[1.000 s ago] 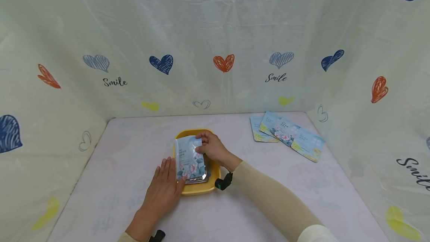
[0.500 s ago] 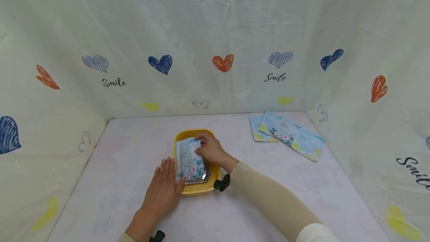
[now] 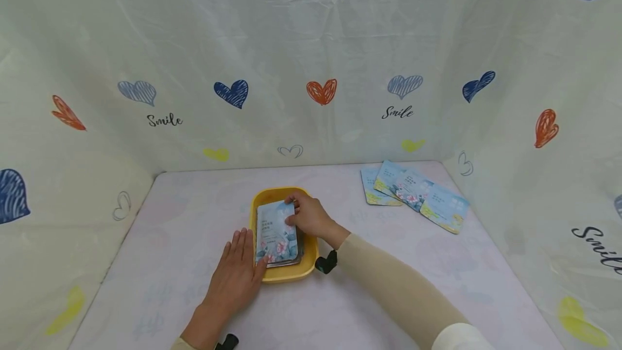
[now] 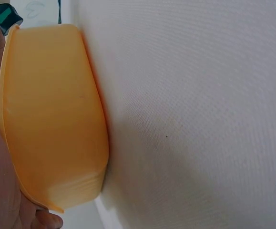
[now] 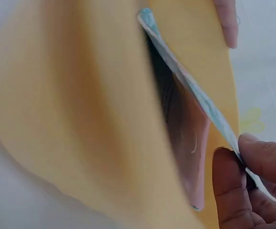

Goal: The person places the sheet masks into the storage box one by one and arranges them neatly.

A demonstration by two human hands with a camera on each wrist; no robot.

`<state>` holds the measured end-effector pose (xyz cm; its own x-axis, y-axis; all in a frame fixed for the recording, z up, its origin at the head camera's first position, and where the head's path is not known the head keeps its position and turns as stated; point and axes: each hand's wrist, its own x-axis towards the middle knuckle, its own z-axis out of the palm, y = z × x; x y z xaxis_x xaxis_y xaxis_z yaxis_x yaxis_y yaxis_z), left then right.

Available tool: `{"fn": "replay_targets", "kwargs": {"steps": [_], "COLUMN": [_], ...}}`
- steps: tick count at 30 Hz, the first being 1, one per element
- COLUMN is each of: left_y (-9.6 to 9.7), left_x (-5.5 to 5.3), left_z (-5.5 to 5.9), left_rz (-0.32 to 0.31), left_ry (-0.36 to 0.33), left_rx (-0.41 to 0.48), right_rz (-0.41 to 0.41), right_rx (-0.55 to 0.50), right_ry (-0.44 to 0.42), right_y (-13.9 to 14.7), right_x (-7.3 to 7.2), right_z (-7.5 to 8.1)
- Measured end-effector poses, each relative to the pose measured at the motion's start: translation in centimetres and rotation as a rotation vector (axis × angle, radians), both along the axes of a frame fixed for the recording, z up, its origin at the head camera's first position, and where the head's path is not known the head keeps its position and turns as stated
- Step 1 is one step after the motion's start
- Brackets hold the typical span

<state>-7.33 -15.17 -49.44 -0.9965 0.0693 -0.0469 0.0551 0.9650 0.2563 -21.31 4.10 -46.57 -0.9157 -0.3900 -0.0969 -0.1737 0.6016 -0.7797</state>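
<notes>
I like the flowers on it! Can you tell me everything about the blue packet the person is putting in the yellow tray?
The blue packet is a flat, glossy pouch, pale blue with pink flowers and green leaves near its bottom and small dark print higher up. It lies on top of a stack of similar packets inside the yellow tray, its right edge tilted up a little. The right hand pinches that edge between thumb and fingers. The left hand lies flat beside the tray, fingertips at the packet's lower left corner.
</notes>
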Motion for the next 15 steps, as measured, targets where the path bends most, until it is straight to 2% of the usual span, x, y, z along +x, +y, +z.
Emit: {"fn": "replay_targets", "kwargs": {"steps": [5, 15], "left_y": [0.0, -0.1], "left_x": [0.0, 0.0], "left_z": [-0.1, -0.1], "left_rz": [0.0, -0.006], "left_ry": [0.004, 0.005], "left_rx": [-0.002, 0.019], "right_rz": [0.002, -0.053], "right_rx": [0.018, -0.027], "right_ry": [0.023, -0.034], "right_y": [0.7, 2.0], "right_x": [-0.3, -0.4], "right_z": [0.0, 1.0]}}
